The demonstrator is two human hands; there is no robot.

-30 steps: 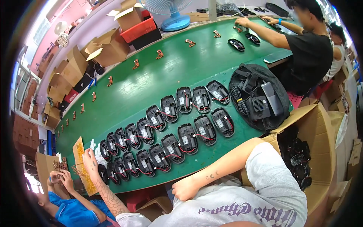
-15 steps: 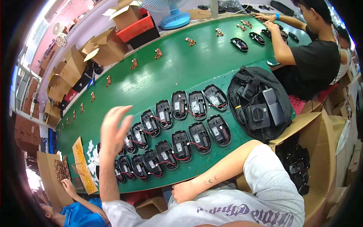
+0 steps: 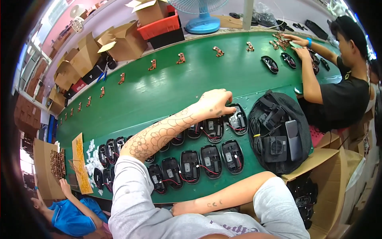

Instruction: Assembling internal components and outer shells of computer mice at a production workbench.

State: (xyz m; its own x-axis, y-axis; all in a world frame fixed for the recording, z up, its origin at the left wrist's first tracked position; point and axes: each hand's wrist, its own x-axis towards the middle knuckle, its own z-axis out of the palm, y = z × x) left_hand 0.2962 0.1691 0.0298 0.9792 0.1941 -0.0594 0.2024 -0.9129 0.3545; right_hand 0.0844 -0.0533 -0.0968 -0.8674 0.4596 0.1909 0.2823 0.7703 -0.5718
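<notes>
Two rows of open black mouse shells (image 3: 211,159) with circuit boards and red wires lie on the green table (image 3: 167,87). My tattooed left arm reaches across them. My left hand (image 3: 217,104) has its fingers pinched together on the top end of the rightmost shell of the far row (image 3: 238,118). My right forearm lies along the table's near edge, and my right hand (image 3: 180,208) rests there below the near row, away from the shells. Its fingers are partly hidden.
An open black bag (image 3: 278,135) with cables and devices lies right of the shells. A cardboard box (image 3: 318,191) of black parts stands lower right. A person in black (image 3: 338,95) works at far right, another in blue (image 3: 71,215) lower left. Small brown boards (image 3: 181,59) line the far side.
My left hand rose from the far left end of the rows, swung across to the right and now rests on the rightmost far shell. My right arm stayed put.
</notes>
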